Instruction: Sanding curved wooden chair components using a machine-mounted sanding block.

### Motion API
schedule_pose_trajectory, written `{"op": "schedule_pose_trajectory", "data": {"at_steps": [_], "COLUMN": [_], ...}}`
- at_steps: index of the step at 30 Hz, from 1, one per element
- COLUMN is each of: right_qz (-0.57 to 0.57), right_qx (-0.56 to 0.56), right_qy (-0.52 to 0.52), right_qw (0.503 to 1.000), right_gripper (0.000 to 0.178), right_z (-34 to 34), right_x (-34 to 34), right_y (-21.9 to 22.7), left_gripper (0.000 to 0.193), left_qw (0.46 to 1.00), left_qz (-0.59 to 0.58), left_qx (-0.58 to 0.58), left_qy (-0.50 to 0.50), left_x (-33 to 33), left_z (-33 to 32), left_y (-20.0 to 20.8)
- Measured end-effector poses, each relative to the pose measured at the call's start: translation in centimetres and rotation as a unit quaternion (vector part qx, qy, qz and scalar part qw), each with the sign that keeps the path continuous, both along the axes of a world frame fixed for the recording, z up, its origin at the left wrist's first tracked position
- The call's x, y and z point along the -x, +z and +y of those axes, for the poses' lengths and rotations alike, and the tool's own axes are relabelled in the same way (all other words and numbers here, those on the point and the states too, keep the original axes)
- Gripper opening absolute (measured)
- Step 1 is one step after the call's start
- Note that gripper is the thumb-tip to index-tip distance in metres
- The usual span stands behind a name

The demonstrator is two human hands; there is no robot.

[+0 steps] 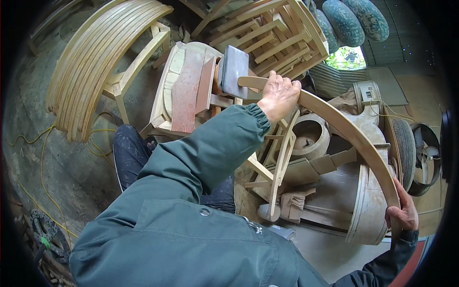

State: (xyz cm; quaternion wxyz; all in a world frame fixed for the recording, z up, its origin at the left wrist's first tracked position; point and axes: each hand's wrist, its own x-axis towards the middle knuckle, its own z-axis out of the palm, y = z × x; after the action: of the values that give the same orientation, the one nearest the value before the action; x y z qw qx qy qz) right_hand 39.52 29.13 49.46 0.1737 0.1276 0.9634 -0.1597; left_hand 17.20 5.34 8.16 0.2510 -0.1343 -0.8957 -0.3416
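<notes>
A long curved wooden strip [346, 112], pale brown and smooth, arcs across the right half of the view. Near its upper end my left hand [282, 95] is closed around it, knuckles up. Farther down at the right, my right hand [405, 208] grips the lower part, thumb on one side and fingers on the other. The strip's rounded upper tip lies against or just in front of a grey flat pad [235, 71]; I cannot tell if they touch. Behind the pad stands a dusty bench-like frame with a reddish board [184, 103].
Several similar curved strips [110, 57] lie stacked on a wooden stand [136, 71] at the left. A dusty machine [325, 191] fills the right. Wooden frames [272, 33] pile up at the back. A yellow cord [45, 177] crosses the floor. A tyre [403, 143] stands far right.
</notes>
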Motion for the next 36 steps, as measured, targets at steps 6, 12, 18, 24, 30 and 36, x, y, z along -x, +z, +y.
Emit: {"op": "schedule_pose_trajectory", "data": {"at_steps": [6, 12, 18, 24, 30, 36], "right_qz": [0.015, 0.062, 0.126, 0.148, 0.141, 0.175], "right_qx": [-0.014, 0.039, 0.062, 0.048, 0.086, 0.121], "right_qy": [-0.020, -0.009, -0.032, 0.022, 0.023, 0.094], "right_qw": [1.000, 0.997, 0.990, 0.988, 0.986, 0.973], "right_gripper": [0.092, 0.093, 0.087, 0.087, 0.087, 0.087], "right_z": [2.0, 7.1, 7.7, 6.2, 2.4, 0.7], "right_x": [-5.1, -10.8, -13.6, -13.3, -10.0, -4.8], "right_y": [-7.6, -24.7, -39.7, -48.6, -50.6, -51.6], "left_gripper": [0.019, 0.021, 0.034, 0.044, 0.071, 0.072], "left_qw": [0.994, 0.990, 0.989, 0.997, 0.998, 0.995], "left_qz": [0.095, 0.133, 0.133, 0.054, -0.043, -0.081], "left_qx": [-0.016, 0.034, 0.058, 0.016, 0.045, 0.046], "left_qy": [0.051, 0.039, -0.035, -0.058, 0.010, 0.019], "left_x": [0.7, 1.8, 2.5, 2.8, 4.8, 9.2], "left_z": [-0.2, -2.1, -3.7, -3.3, -2.6, -5.9], "left_y": [-3.2, -6.7, -9.4, -10.7, -10.9, -12.2]}}
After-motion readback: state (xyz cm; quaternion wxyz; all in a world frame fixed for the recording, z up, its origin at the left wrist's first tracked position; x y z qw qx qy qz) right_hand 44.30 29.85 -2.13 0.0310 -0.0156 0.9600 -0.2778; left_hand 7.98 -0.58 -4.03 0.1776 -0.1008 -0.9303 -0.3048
